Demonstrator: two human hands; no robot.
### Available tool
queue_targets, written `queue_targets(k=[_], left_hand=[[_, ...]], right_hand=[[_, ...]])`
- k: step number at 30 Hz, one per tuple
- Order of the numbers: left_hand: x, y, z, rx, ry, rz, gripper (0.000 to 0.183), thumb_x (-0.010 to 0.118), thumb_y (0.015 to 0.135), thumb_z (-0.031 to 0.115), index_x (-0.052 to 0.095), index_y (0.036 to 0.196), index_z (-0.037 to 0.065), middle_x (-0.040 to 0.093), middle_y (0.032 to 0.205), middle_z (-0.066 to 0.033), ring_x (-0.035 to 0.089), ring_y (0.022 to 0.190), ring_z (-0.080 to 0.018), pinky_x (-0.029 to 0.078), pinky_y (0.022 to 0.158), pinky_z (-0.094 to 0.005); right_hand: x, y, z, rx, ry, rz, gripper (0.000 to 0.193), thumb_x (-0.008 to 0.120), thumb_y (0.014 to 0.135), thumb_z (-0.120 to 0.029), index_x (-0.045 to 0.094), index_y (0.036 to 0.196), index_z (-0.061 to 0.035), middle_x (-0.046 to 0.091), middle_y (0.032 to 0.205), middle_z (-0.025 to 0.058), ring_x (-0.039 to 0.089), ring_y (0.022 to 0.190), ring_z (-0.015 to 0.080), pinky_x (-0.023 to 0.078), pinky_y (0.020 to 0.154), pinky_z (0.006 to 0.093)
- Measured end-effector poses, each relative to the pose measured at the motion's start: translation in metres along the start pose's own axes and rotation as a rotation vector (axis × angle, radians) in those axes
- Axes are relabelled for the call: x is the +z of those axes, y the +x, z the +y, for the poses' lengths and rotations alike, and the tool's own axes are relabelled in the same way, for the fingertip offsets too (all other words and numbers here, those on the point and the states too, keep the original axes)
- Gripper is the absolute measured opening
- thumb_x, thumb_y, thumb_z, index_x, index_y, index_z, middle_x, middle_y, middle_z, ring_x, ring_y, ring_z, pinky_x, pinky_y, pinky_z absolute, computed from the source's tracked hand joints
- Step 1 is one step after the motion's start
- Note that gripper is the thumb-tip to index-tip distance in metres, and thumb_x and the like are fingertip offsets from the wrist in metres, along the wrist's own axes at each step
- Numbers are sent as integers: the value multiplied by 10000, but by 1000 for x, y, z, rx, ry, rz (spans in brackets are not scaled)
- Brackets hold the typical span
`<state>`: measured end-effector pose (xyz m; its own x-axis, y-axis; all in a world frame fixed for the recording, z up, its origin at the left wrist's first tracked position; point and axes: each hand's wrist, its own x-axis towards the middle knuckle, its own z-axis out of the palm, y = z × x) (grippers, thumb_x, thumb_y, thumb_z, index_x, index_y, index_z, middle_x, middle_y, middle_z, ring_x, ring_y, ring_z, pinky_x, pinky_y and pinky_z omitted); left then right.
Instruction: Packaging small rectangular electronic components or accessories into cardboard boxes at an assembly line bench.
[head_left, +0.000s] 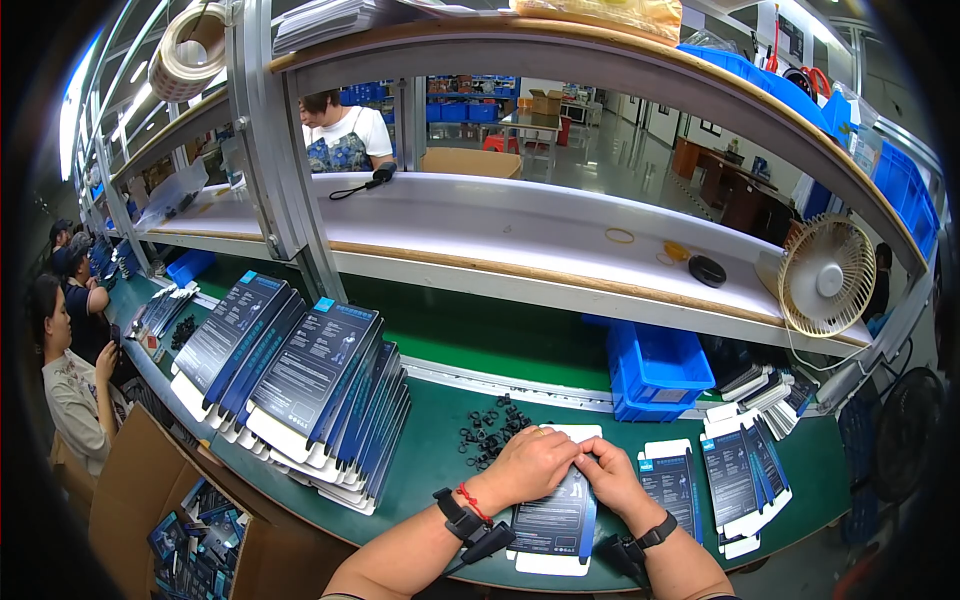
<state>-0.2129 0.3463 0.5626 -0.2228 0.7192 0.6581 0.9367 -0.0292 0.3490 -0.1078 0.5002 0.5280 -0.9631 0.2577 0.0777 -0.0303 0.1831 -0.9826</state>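
Note:
A flat dark-blue and white printed carton (pixel 553 522) lies on the green worktable in front of me. Both hands rest over its upper part, and their fingertips meet there. My left hand (pixel 537 465) has its fingers curled and pressed together. My right hand (pixel 610 477) is closed too, thumb and forefinger pinched against the left fingertips. Whatever lies between the fingers is hidden. Just beyond my left hand is a loose pile of small black plastic rings (pixel 484 432). Another flat carton (pixel 672 487) lies right of my right hand.
Tall carton stacks (pixel 315 375) stand at left, with a fanned group (pixel 740 470) at right. Blue bins (pixel 660 365) sit under the shelf (pixel 560 215). A fan (pixel 828 275) is fixed at right. An open cardboard box (pixel 150 480) stands lower left; co-workers (pixel 75 370) are beyond it.

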Motion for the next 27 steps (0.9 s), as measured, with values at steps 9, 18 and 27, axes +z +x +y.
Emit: queue_targets(k=[9, 18, 27], left_hand=[[-1, 0, 1, -8, -7, 0, 87, 615, 743, 44, 619, 830, 37, 628, 801, -91, 614, 777, -275, 486, 703, -381], [-1, 0, 1, -28, -10, -13, 63, 613, 749, 40, 596, 810, 38, 617, 785, -86, 610, 776, -274, 478, 690, -384], [0, -1, -1, -35, -6, -22, 72, 620, 750, 47, 604, 820, 45, 619, 794, -76, 608, 782, -266, 476, 695, -378]], right_hand=[[1, -1, -5, 9, -20, 13, 87, 608, 890, -67, 613, 961, -16, 638, 904, 32, 556, 850, 89, 458, 769, 235], [2, -1, -7, -28, -45, 32, 90, 628, 867, -40, 596, 947, -16, 618, 903, 21, 540, 854, 81, 447, 774, 225], [2, -1, -5, -46, -36, 23, 108, 616, 856, 9, 577, 953, -19, 596, 918, 11, 521, 871, 67, 436, 786, 211]])
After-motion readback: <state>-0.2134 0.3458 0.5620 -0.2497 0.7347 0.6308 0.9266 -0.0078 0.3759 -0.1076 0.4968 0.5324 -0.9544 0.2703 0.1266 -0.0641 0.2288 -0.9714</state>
